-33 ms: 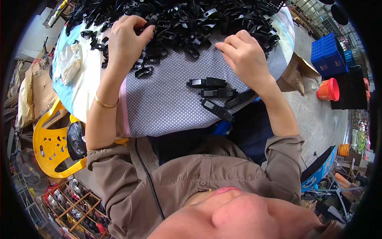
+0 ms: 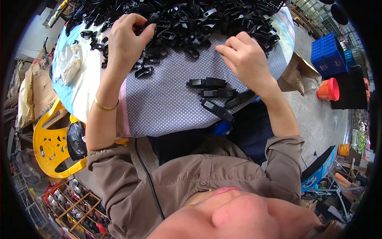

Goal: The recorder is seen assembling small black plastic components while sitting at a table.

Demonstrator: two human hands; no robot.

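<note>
1. Across a cloth-covered table point(image 2: 159, 119), we see the person's bare hands at work.
2. Along its far side, we find a broad heap point(image 2: 191, 24) of black parts.
3. Right of the table, we spot a blue crate point(image 2: 328, 53) and a smaller red bucket point(image 2: 324, 91).
4. Poised above the table, the right hand point(image 2: 246, 55) draws its fingertips together (we cannot tell whether they hold anything); the left hand point(image 2: 127, 42) works at the heap.
5. Near the table's close edge, we count four long black pieces point(image 2: 207, 83).
6. Pinched between left thumb and fingers, we see one small black part point(image 2: 153, 18).
</note>
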